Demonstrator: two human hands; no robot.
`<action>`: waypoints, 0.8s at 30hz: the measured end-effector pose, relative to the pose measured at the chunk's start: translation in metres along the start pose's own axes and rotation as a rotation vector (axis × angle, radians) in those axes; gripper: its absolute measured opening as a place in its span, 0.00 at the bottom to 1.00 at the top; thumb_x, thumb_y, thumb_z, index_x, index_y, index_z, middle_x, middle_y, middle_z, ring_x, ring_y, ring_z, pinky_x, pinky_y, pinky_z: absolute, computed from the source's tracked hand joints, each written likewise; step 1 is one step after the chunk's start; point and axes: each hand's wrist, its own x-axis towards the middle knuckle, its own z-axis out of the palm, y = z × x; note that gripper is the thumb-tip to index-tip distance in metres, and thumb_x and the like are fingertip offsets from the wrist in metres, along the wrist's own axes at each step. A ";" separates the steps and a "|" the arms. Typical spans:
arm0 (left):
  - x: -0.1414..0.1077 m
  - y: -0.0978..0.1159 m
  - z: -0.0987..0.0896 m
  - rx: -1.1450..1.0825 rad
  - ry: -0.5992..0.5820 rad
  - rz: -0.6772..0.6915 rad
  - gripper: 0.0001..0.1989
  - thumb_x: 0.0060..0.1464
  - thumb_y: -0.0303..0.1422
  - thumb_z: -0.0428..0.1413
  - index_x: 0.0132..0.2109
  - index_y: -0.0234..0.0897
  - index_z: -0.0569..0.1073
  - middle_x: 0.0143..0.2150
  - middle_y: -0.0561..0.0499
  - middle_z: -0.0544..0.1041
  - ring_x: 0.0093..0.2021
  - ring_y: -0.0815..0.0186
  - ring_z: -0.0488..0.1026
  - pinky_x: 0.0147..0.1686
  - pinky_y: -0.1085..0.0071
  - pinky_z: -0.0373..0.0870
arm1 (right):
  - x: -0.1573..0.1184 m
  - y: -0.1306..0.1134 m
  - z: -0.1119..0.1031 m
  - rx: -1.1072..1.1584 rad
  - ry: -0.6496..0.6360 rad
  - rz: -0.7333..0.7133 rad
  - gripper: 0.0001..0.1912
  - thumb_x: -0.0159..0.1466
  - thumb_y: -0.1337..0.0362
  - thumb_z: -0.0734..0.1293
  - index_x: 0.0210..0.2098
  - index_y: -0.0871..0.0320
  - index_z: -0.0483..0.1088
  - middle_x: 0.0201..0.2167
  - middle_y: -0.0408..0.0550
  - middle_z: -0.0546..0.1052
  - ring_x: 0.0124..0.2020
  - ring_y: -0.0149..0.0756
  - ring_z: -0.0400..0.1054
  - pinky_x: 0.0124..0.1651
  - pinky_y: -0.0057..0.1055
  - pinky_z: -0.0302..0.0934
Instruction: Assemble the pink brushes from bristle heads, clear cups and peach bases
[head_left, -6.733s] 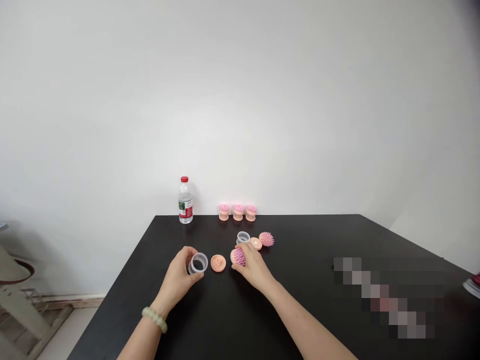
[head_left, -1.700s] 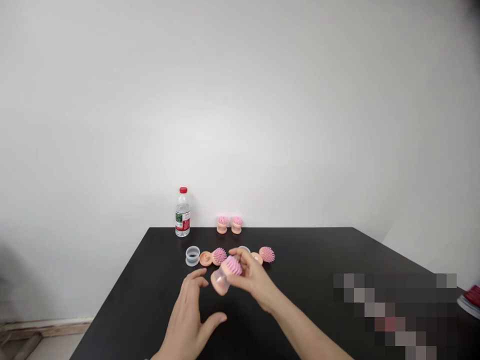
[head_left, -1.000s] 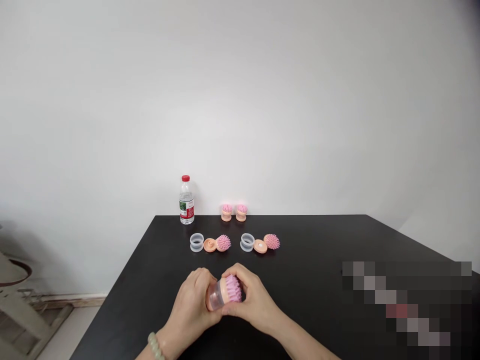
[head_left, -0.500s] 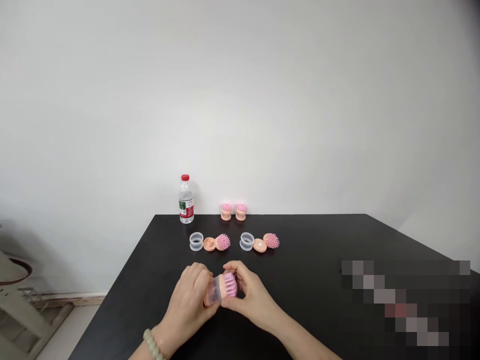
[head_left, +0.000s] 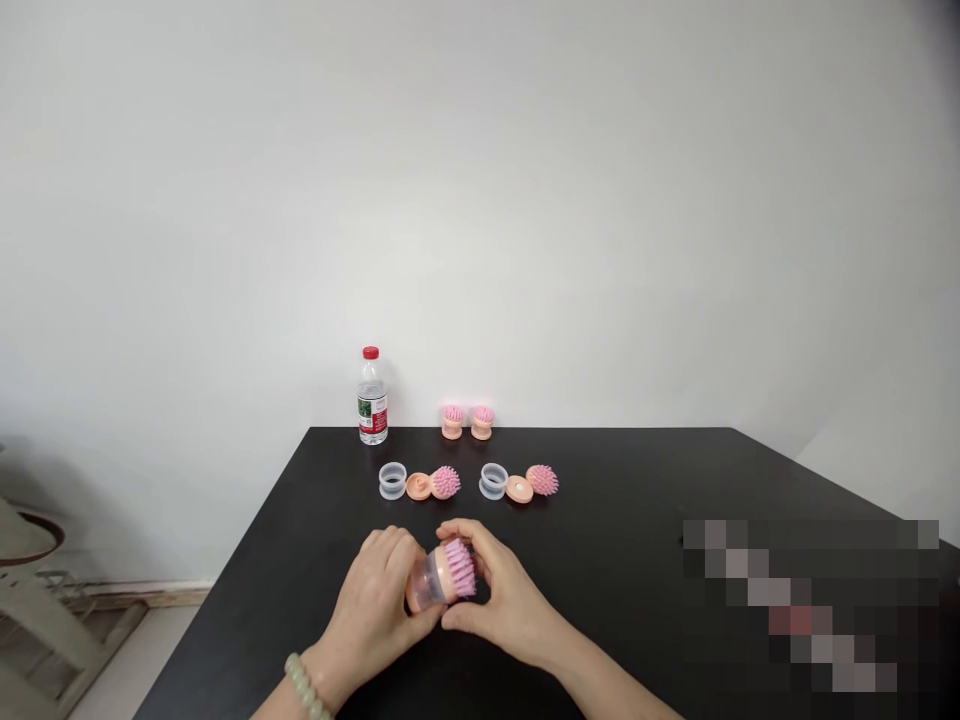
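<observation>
A left hand (head_left: 375, 590) closes its grip around the base and translucent waist of a pink-bristled brush (head_left: 441, 577), tilted on its side above a black table (head_left: 600, 560). At the bristle end, a right hand (head_left: 502, 600) cups loosely, thumb and fingers partly spread; whether it bears on the brush cannot be told. The piece looks light, its bristles soft and bendable, its see-through middle likely smooth, perhaps slippery, and apt to give under a squeeze; the peach collar below the bristles seems the firmer hold. Beyond the grip lie two sets of parts: on the left, a translucent ring (head_left: 392, 492), a peach cap (head_left: 419, 487) and a bristled head (head_left: 446, 483); on the right, another ring (head_left: 493, 491), disc (head_left: 519, 489) and head (head_left: 542, 480). Farther from the grip, against the wall (head_left: 600, 250), two whole brushes (head_left: 452, 423) stand upright beside a red-capped water bottle (head_left: 373, 415).
</observation>
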 end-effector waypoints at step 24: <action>0.004 -0.012 -0.012 -1.313 -0.638 -0.488 0.28 0.37 0.55 0.67 0.31 0.35 0.69 0.27 0.54 0.71 0.26 0.69 0.69 0.29 0.73 0.65 | -0.009 -0.028 -0.015 -0.124 -0.193 -0.296 0.24 0.50 0.60 0.80 0.45 0.51 0.73 0.44 0.45 0.77 0.44 0.41 0.73 0.46 0.36 0.68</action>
